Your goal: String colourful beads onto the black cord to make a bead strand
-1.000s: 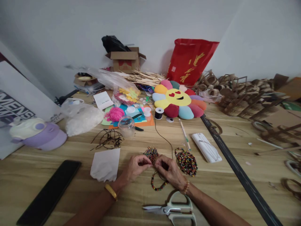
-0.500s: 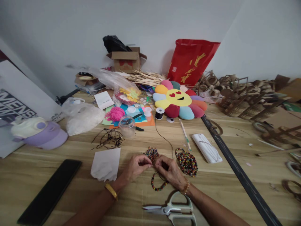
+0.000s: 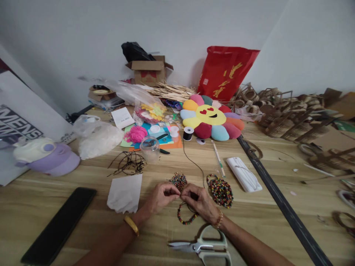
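Left hand: we have our left hand (image 3: 161, 195) low over the table (image 3: 155, 242), thumb and forefinger pinched together; what sits between them is too small for us to make out.
Right hand: our right hand (image 3: 203, 204) is pinched the same way, its fingertips meeting, or nearly meeting, those of the left.
Wrists: we wear a gold bangle (image 3: 131, 225) on the left and a thin bracelet (image 3: 219, 219) on the right.
Beaded string: the curved string of coloured beads (image 3: 185, 222) lies just below the fingertips, close under our right hand, with dark thread at its upper end.
Loose beads: we see a small heap of beads (image 3: 177, 180) just beyond the fingertips.
Bead strands: a coiled bundle of strands (image 3: 221, 191) lies right of our right hand, near but apart.
Scissors: the scissors (image 3: 196, 247) lie close by our right forearm, blades pointing left.
Paper: a crumpled white sheet (image 3: 124, 193) rests left of our left hand.
Spool: farther out we find a spool of black cord (image 3: 188, 134), its loose end (image 3: 194, 163) running back toward our right hand.
Craft bits: pink yarn (image 3: 138, 134), a clear jar (image 3: 150, 147) and a tangle of dark cords (image 3: 129, 162) sit left of the spool.
Far side: we see a flower cushion (image 3: 211, 115), with a red bag (image 3: 227, 74) standing behind it.
Edges: a purple and white cap (image 3: 50, 157) is far left, small baskets (image 3: 277, 118) far right.
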